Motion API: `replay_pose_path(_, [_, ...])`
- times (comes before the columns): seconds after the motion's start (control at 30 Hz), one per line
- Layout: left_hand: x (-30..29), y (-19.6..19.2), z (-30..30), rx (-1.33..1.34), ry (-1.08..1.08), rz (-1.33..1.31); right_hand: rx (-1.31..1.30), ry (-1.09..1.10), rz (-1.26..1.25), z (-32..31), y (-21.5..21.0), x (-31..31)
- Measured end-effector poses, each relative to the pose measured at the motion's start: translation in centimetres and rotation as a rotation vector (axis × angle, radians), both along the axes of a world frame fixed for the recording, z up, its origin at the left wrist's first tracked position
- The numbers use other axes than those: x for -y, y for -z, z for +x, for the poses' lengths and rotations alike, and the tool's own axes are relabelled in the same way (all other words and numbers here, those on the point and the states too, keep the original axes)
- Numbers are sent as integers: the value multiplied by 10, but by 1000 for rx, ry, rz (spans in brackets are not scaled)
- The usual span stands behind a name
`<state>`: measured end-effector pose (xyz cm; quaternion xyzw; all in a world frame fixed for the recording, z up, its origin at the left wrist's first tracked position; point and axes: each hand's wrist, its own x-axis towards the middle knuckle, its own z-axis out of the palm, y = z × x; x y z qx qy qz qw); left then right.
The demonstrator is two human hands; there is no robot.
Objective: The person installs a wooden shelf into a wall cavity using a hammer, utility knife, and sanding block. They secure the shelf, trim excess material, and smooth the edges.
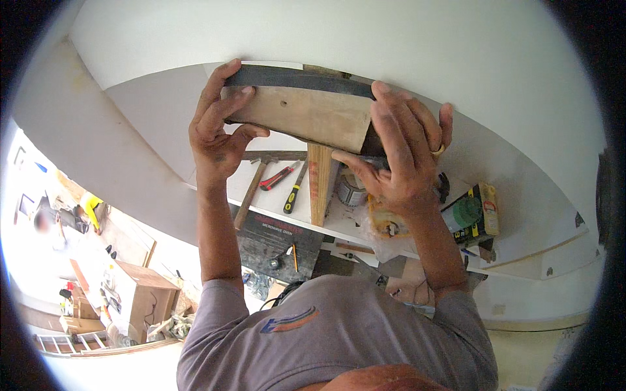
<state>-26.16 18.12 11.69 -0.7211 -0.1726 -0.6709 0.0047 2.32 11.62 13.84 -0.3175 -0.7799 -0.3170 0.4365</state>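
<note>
Raised in front of me is a short wooden board with a dark strip along its upper edge and a small round hole in its face. My left hand grips its left end, thumb below and fingers over the face and top edge. At the right end, my right hand clasps it with the thumb underneath; a ring shows on one finger. Below the board, on a white surface, lie a claw hammer, a red utility knife and a black-and-yellow handled tool. Beside them is a pale wooden strip.
A metal can, a plastic bag and a yellow-black box stand to the right. Lower down, a pencil rests on a black panel. Far left are a wooden cabinet, a ladder and people.
</note>
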Motion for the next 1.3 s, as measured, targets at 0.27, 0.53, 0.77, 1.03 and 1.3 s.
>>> replay_pose_path(0.27, [8, 2, 5, 69, -24, -49, -1, 87, 46, -4, 10, -9])
replay_pose_path(0.53, [-2, 6, -18, -74, -260, 42, -32, 149, 88, -29, 16, -16])
replay_pose_path(0.77, [14, 15, 13, -30, -296, -11, 14, 155, 170, 9, 20, -11])
replay_pose_path(1.03, [9, 22, 16, -45, -264, 23, 32, 171, 206, 12, 22, -7])
replay_pose_path(1.3, [6, 23, 15, -49, -201, -4, 18, 108, 172, 9, 22, -10])
